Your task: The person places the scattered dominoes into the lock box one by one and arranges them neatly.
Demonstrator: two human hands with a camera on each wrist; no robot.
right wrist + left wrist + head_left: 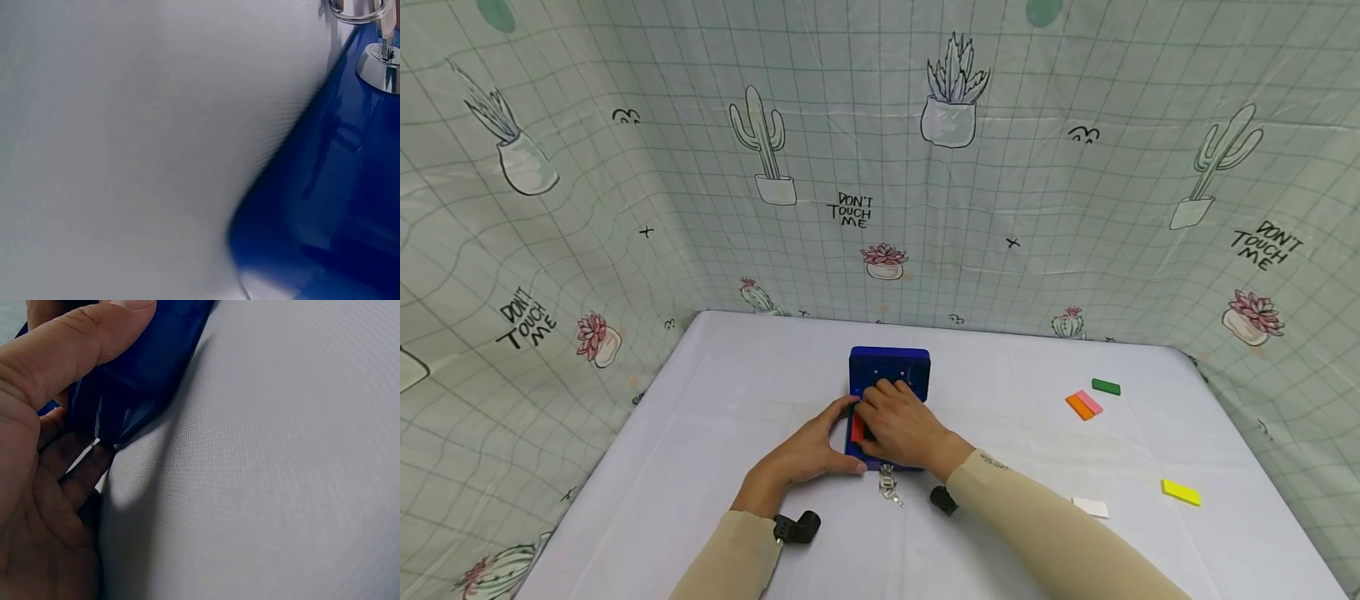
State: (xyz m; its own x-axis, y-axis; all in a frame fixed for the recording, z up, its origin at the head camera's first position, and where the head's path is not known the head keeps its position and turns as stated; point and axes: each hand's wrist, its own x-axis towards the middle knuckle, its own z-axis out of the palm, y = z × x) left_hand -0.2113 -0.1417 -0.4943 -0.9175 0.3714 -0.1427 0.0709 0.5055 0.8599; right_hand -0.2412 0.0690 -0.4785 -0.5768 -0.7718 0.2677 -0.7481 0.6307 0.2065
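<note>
A blue cash box (889, 357) stands in the middle of the table with its lid raised at the back. My left hand (808, 450) grips its left side, thumb at the front corner and fingers near the hinge. Inside the box reaches my right hand (901, 423), its fingers bent downward; whatever lies under them is hidden. A red flat block (857, 427) shows in the box beside the right hand's fingers. Keys on a ring (889, 483) hang from the front, and the right wrist view has the silver lock (377, 70) with a key in it.
To the right lie small flat blocks: green (1106, 387), pink (1090, 402), orange (1079, 407), yellow (1181, 492) and white (1091, 507). The white one is close to the right sleeve. Patterned cloth (880, 167) hangs behind the white table (760, 358).
</note>
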